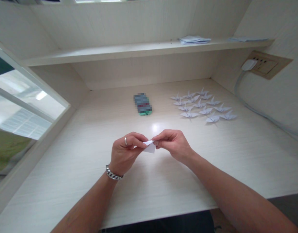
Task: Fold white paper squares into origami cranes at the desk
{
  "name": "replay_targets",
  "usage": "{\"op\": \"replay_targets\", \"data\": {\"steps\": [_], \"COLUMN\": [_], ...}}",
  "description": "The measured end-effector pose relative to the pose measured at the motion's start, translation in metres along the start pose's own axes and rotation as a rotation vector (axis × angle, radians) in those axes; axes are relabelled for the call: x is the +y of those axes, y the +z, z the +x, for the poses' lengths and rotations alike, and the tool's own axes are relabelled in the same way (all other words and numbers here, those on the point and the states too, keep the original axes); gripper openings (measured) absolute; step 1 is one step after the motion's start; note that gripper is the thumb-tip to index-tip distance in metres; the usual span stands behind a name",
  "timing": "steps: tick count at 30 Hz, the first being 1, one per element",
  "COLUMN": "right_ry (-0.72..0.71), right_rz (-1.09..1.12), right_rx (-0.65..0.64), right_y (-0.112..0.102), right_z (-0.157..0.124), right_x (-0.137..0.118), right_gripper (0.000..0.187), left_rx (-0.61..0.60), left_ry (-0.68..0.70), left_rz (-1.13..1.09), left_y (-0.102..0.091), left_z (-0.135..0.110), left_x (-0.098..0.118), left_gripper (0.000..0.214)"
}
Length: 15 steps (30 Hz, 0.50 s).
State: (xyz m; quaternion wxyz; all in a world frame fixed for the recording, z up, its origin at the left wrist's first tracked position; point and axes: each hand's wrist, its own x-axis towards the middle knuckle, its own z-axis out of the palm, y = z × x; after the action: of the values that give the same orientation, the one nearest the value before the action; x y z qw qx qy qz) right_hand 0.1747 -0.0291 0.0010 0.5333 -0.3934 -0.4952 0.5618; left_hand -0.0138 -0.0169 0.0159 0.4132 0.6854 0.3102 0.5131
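Observation:
A small piece of folded white paper (150,148) is held between my two hands above the desk. My left hand (126,150), with a ring and a chain bracelet, pinches its left side between thumb and fingers. At the paper's upper right, my right hand (172,142) pinches the edge with thumb and forefinger. Part of the paper is hidden behind the fingertips. Several white paper cranes (199,104) stand in loose rows on the desk, beyond my right hand.
Ahead of my hands lies a phone-like object (142,104), blurred out, with a green edge. Folded papers (194,39) rest on the shelf (115,53). A white plug (249,64) sits in the right wall's socket, its cable (260,113) trailing along the desk (90,136). A window is at left.

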Motion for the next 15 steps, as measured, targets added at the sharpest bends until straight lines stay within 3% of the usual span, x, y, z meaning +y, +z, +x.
{"op": "replay_targets", "data": {"steps": [11,15], "right_ry": [-0.005,0.016], "right_rz": [-0.013,-0.019], "right_rx": [-0.004,0.001], "right_y": [0.0002,0.0011], "right_z": [0.0001,0.0004], "right_x": [0.0012,0.0015], "right_gripper": [0.011,0.011], "left_rx": [0.039,0.07], "left_ry": [-0.042,-0.168], "left_rz": [0.037,-0.012], "left_y": [0.0016,0.0036], "left_z": [0.0011,0.0015], "left_x": [0.0021,0.0], "left_gripper": [0.013,0.009]}}
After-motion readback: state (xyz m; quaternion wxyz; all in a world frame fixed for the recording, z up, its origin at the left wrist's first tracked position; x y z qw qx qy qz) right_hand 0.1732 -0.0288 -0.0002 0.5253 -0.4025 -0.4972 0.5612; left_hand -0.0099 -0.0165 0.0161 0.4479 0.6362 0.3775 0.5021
